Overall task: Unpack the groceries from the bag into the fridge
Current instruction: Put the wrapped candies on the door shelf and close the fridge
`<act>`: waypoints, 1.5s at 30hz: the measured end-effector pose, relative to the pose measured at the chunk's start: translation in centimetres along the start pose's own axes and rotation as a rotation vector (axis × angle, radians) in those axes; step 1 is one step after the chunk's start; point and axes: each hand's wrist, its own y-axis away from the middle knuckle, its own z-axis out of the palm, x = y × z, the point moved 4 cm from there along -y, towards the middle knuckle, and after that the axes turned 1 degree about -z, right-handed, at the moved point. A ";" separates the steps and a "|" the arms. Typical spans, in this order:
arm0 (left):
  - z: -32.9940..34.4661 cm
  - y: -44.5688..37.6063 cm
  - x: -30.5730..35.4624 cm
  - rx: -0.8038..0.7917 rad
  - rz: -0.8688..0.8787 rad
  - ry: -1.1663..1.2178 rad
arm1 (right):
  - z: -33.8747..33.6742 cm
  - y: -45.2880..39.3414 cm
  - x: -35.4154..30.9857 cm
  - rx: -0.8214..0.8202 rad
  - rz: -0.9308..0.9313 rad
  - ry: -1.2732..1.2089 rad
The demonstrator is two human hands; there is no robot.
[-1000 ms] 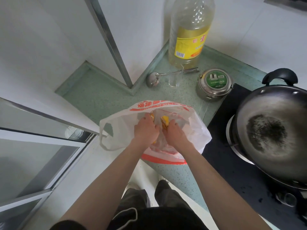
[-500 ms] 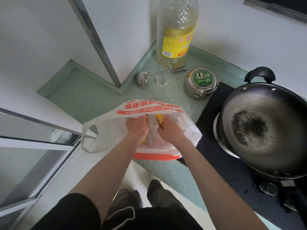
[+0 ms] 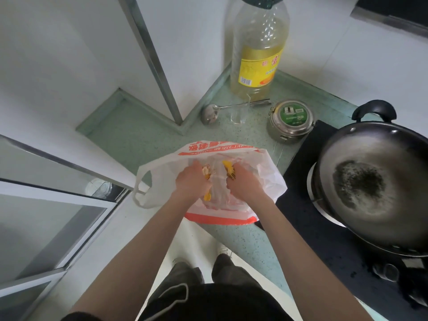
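A white plastic bag [image 3: 266,179] with orange-red print sits on the green speckled counter [image 3: 139,140], its mouth open toward me. Both of my hands are inside it. My left hand [image 3: 192,181] is closed around a yellow-orange packet [image 3: 206,175], part of which shows below my wrist. My right hand [image 3: 243,184] grips another yellow packet [image 3: 228,169] with dark print. A thin clear inner bag lies between my hands. What else the bag holds is hidden.
Behind the bag stand a large oil bottle [image 3: 259,54], a small clear glass [image 3: 239,112], a metal ladle [image 3: 209,113] and a round steel tin [image 3: 290,120]. A black wok [image 3: 375,186] sits on the stove at right. A glass sliding door [image 3: 46,216] is at left.
My hands have moved slightly apart inside the bag, showing more of the yellow packets. The camera has shifted; the bag stays on the counter.
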 end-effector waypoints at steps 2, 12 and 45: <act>-0.7 0.8 -1.0 -0.021 0.003 0.009 | 0.4 0.6 -0.1 -0.026 -0.008 0.021; -3.4 2.8 -2.9 0.055 0.124 0.037 | 3.4 1.3 -1.2 -0.041 -0.067 0.134; 0.1 -0.9 1.5 0.120 0.210 -0.472 | -1.4 3.8 0.5 -0.049 0.113 -0.242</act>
